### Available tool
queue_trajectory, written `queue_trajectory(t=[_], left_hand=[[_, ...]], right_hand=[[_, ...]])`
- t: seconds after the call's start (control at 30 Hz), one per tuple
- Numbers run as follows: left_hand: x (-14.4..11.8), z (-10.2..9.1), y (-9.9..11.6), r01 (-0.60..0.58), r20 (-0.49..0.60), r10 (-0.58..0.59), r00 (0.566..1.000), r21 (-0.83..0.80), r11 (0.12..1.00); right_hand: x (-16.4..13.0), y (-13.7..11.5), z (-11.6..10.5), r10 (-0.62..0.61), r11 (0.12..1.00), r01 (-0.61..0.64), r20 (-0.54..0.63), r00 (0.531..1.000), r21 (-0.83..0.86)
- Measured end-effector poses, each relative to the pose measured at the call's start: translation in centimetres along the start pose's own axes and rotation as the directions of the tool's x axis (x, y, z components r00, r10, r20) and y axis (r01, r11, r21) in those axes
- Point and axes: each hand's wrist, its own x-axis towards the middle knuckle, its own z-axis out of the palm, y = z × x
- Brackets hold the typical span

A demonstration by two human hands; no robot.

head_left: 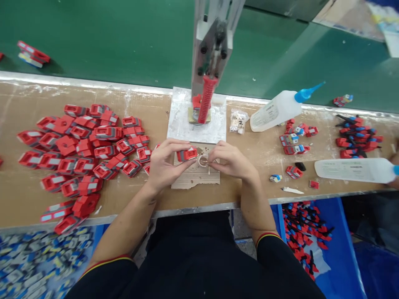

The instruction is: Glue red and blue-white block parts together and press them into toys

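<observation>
Between the thumb and fingers of my left hand [166, 162] is a red and grey plastic toy part [187, 154] with a hollow in its top. My right hand [232, 160] is pinched on a thin white stick, apparently a cotton swab [208, 170], its lower end pointing down. Beside those fingertips a small round white dish [203, 161] sits on a torn piece of cardboard [196, 180]. What the dish holds is too small to make out. To the left of my left hand lies a spread of similar red and grey parts [102, 133].
A hand press with a red handle [207, 99] stands on a white plate [181, 116] ahead. Glue bottles [276, 112] [352, 170], a bag of swabs [238, 121] and small assembled pieces [293, 143] lie right. Blue bins [339, 232] sit below the table edge; a person's hand [395, 162] shows far right.
</observation>
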Motion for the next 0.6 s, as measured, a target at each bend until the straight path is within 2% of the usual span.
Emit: queue_trajectory(t=[0.07, 0.1, 0.13, 0.17, 0.2, 0.23, 0.27, 0.3, 0.33, 0.37, 0.43, 0.47, 0.53, 0.6], left_hand=[[0.1, -0.1, -0.3, -0.011, -0.027, 0.011, 1.000, -0.006, 1.000], [0.2, -0.1, -0.4, -0.018, -0.049, 0.018, 0.999, -0.001, 1.000], [0.3, -0.1, -0.5, -0.020, -0.075, 0.021, 0.997, 0.004, 1.000], [0.4, -0.2, -0.7, -0.024, -0.108, 0.024, 0.994, 0.001, 1.000], [0.5, -0.3, -0.8, -0.024, -0.144, 0.022, 0.989, -0.010, 1.000], [0.5, -0.4, -1.1, -0.021, -0.182, 0.015, 0.983, -0.031, 0.999], [0.4, -0.6, -1.3, -0.019, -0.220, 0.006, 0.976, -0.055, 0.998], [0.4, -0.8, -1.6, -0.012, -0.248, -0.008, 0.969, -0.078, 0.997], [0.3, -0.9, -2.0, 0.001, -0.273, -0.027, 0.962, -0.095, 0.995], [0.2, -1.0, -2.3, 0.019, -0.291, -0.050, 0.955, -0.108, 0.994], [0.0, -1.1, -2.9, 0.061, -0.308, -0.102, 0.946, -0.142, 0.988], [0.0, -1.0, -2.9, 0.080, -0.313, -0.130, 0.941, -0.168, 0.983], [0.2, -0.8, -2.6, 0.098, -0.304, -0.166, 0.938, -0.227, 0.969], [0.5, -0.5, -1.5, 0.091, -0.277, -0.173, 0.945, -0.283, 0.955]], right_hand=[[0.2, 0.3, 0.0, 0.010, 1.000, -0.011, 0.093, 0.996, 0.014], [-0.1, 0.4, -0.4, 0.016, 0.999, -0.019, 0.101, 0.995, 0.034], [-0.7, 0.4, -1.2, 0.027, 0.998, -0.030, 0.064, 0.998, 0.053], [-1.7, 0.4, -2.2, 0.050, 0.997, -0.048, -0.030, 0.998, 0.067], [-3.1, 0.2, -3.4, 0.086, 0.995, -0.076, -0.172, 0.981, 0.066], [-4.9, -0.1, -4.7, 0.131, 0.991, -0.122, -0.341, 0.931, 0.049], [-7.0, -0.5, -6.0, 0.176, 0.981, -0.193, -0.510, 0.842, 0.020], [-9.3, -1.0, -7.1, 0.205, 0.958, -0.285, -0.629, 0.750, -0.028], [-11.6, -1.6, -8.0, 0.228, 0.912, -0.398, -0.692, 0.685, -0.093], [-13.8, -2.1, -8.7, 0.266, 0.841, -0.514, -0.700, 0.663, -0.167], [-17.4, -2.7, -9.1, 0.389, 0.672, -0.671, -0.620, 0.681, -0.315], [-18.7, -2.7, -9.0, 0.465, 0.604, -0.703, -0.551, 0.693, -0.376], [-20.3, -2.1, -8.4, 0.586, 0.539, -0.715, -0.411, 0.698, -0.445], [-20.8, -1.1, -7.8, 0.640, 0.545, -0.708, -0.323, 0.697, -0.450]])
